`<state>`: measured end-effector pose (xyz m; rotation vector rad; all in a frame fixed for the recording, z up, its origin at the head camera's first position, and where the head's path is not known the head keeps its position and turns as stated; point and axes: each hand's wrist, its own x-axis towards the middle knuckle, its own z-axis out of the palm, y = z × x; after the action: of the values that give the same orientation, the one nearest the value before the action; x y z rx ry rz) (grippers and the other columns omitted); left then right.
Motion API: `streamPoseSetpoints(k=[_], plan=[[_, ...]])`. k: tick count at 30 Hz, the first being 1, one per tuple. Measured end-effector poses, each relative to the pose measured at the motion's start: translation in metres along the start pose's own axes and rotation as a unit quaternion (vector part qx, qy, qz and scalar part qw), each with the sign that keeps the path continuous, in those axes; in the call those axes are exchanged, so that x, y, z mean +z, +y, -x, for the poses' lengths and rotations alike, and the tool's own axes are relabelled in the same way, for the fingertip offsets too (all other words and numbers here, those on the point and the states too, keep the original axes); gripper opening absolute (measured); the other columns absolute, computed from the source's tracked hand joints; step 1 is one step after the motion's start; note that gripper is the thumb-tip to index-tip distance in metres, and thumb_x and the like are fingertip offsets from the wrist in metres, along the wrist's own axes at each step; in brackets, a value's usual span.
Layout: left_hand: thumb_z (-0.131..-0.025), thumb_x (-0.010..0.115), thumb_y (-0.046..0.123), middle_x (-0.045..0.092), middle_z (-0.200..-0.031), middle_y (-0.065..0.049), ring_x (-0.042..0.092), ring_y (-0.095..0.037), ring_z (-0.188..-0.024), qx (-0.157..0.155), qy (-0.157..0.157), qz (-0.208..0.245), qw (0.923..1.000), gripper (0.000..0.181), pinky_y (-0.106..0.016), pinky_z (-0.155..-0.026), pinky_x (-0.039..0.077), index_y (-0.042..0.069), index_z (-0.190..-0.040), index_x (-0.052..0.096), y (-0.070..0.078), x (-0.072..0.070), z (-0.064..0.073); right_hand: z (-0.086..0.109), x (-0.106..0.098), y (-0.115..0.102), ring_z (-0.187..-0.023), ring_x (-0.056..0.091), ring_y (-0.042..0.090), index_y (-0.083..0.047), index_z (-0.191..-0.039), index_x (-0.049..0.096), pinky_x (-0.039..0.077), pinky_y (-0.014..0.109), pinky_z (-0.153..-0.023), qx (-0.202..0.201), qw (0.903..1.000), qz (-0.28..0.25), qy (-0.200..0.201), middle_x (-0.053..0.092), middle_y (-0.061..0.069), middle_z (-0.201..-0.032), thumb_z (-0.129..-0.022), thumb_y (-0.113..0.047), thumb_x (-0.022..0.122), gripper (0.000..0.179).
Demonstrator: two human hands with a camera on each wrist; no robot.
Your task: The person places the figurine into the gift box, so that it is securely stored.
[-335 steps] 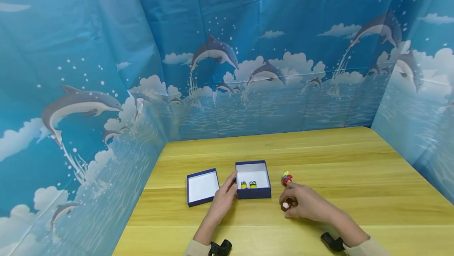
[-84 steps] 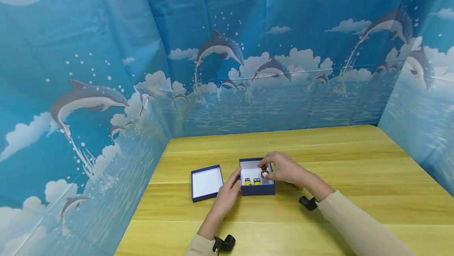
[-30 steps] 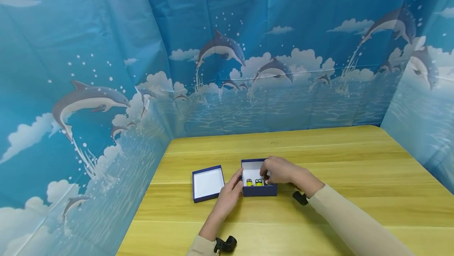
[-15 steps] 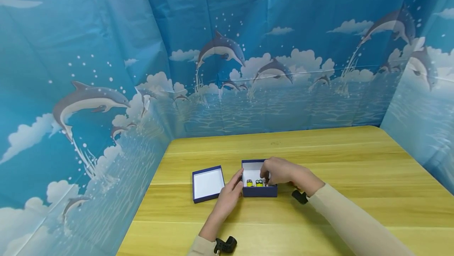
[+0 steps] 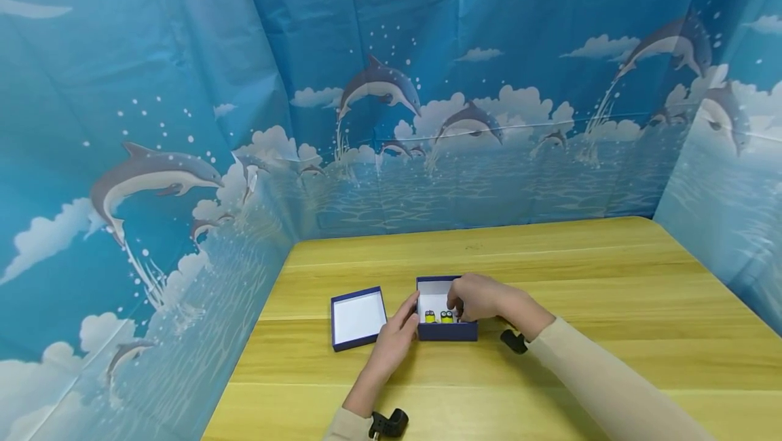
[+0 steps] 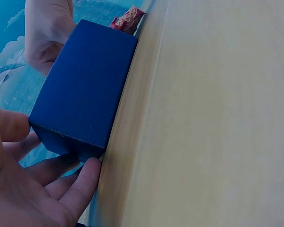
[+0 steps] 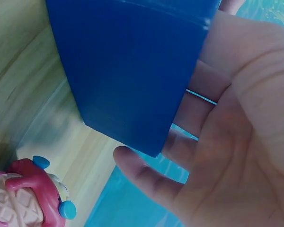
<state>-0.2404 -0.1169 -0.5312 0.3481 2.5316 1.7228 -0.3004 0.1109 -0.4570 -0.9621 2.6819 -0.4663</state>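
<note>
A dark blue box (image 5: 448, 332) with a white inside stands on the table, and two small yellow minion figurines (image 5: 447, 317) stand near its front wall. My left hand (image 5: 394, 336) rests at the box's left side; in the left wrist view its thumb meets the rim corner and its fingertips touch the side wall. Reaching over the right side, my right hand (image 5: 479, 297) has its thumb and fingers down inside the box, pinching a small brown figurine (image 5: 459, 319) that they mostly hide. In the right wrist view its little finger lies outside, beside the blue wall.
Left of the box lies its shallow blue lid (image 5: 358, 317), white inside up. An ice-cream-cone toy (image 7: 31, 198) with red topping lies on the table right of the box, hidden under my right arm in the head view. A dolphin-print curtain (image 5: 391, 88) surrounds the table.
My right hand picked up the brown figurine from the table right of the box, carried it over, and lowered it into the box's right front. My left hand stays at the box's left side.
</note>
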Motion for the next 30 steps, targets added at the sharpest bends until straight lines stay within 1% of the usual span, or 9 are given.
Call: streamPoseSetpoints(k=[3,6,9,13,17,23,26,28,30], plan=[[-0.109,0.043,0.034,0.048,-0.152,-0.001,0.059,-0.015,-0.11,0.001,0.004,-0.003,1.0,0.047,-0.034,-0.086,0.052,0.03,-0.156,0.041,0.0009,0.0007,0.0007,-0.0004,0.0,0.0002,-0.075,0.061,0.007,-0.015,-0.099,0.079,0.055,0.03,-0.071,-0.002,1.0,0.004,-0.003,0.07,-0.007,-0.083,-0.083,0.004,0.076,0.025],[-0.109,0.043,0.033,0.05,-0.151,-0.002,0.059,-0.016,-0.107,0.001,0.009,-0.007,0.9999,0.046,-0.036,-0.086,0.051,0.03,-0.155,0.042,0.0018,0.0007,0.0009,-0.0003,-0.0004,0.0014,-0.072,0.059,0.006,-0.016,-0.098,0.079,0.052,0.029,-0.067,-0.007,0.9999,0.003,-0.008,0.069,-0.007,-0.082,-0.082,0.008,0.075,0.028],[-0.109,0.044,0.032,0.051,-0.15,-0.003,0.059,-0.017,-0.103,0.002,0.012,-0.009,0.9999,0.046,-0.036,-0.085,0.05,0.03,-0.154,0.043,0.0023,0.0003,0.0006,0.0,-0.0012,0.0023,-0.071,0.058,0.006,-0.015,-0.1,0.079,0.05,0.029,-0.065,-0.011,0.9998,-0.002,-0.013,0.07,-0.006,-0.083,-0.082,0.009,0.073,0.03],[-0.109,0.044,0.034,0.05,-0.15,-0.001,0.058,-0.017,-0.106,0.001,0.011,-0.007,0.9999,0.045,-0.036,-0.086,0.051,0.031,-0.154,0.044,0.0018,0.0,0.0002,0.0014,-0.0034,0.002,-0.072,0.058,0.006,-0.011,-0.107,0.078,0.049,0.028,-0.066,-0.012,0.9996,-0.013,-0.021,0.071,-0.004,-0.085,-0.082,0.009,0.072,0.033],[-0.109,0.043,0.034,0.05,-0.15,-0.001,0.058,-0.017,-0.108,0.002,0.01,-0.007,0.9999,0.045,-0.036,-0.086,0.05,0.031,-0.154,0.044,0.0014,-0.0003,0.0003,0.0035,-0.0062,0.0006,-0.072,0.06,0.005,-0.009,-0.112,0.078,0.05,0.028,-0.067,-0.009,0.999,-0.03,-0.032,0.073,-0.003,-0.088,-0.082,0.009,0.072,0.035],[-0.109,0.043,0.035,0.052,-0.148,-0.001,0.058,-0.017,-0.101,0.002,0.008,-0.01,0.9999,0.046,-0.036,-0.083,0.049,0.032,-0.154,0.043,0.0013,-0.0007,-0.0004,0.0037,-0.0078,-0.0006,-0.069,0.06,0.006,-0.01,-0.109,0.078,0.048,0.028,-0.063,-0.007,0.9985,-0.035,-0.042,0.073,-0.003,-0.086,-0.083,0.01,0.069,0.034],[-0.109,0.043,0.035,0.055,-0.143,-0.001,0.058,-0.017,-0.094,0.002,0.007,-0.013,0.9999,0.046,-0.034,-0.079,0.048,0.032,-0.154,0.043,0.0016,-0.0007,-0.0005,0.0025,-0.0072,0.0003,-0.067,0.059,0.007,-0.011,-0.109,0.079,0.046,0.028,-0.061,-0.003,0.9985,-0.034,-0.043,0.073,-0.004,-0.088,-0.083,0.009,0.069,0.034],[-0.109,0.043,0.034,0.058,-0.137,-0.002,0.058,-0.018,-0.089,0.0,0.005,-0.013,0.9999,0.046,-0.033,-0.075,0.046,0.031,-0.155,0.042,0.002,-0.0006,-0.0003,0.0019,-0.0069,0.001,-0.068,0.059,0.008,-0.011,-0.11,0.079,0.046,0.028,-0.062,0.001,0.9983,-0.036,-0.045,0.073,-0.004,-0.091,-0.084,0.007,0.07,0.033],[-0.109,0.043,0.033,0.062,-0.125,-0.003,0.057,-0.018,-0.083,-0.001,0.002,-0.011,0.9999,0.046,-0.032,-0.072,0.045,0.03,-0.155,0.042,0.0026,-0.0005,-0.0002,0.0016,-0.0068,0.0022,-0.072,0.061,0.008,-0.011,-0.111,0.078,0.05,0.028,-0.064,0.003,0.9982,-0.039,-0.045,0.073,-0.004,-0.093,-0.084,0.004,0.072,0.031]])
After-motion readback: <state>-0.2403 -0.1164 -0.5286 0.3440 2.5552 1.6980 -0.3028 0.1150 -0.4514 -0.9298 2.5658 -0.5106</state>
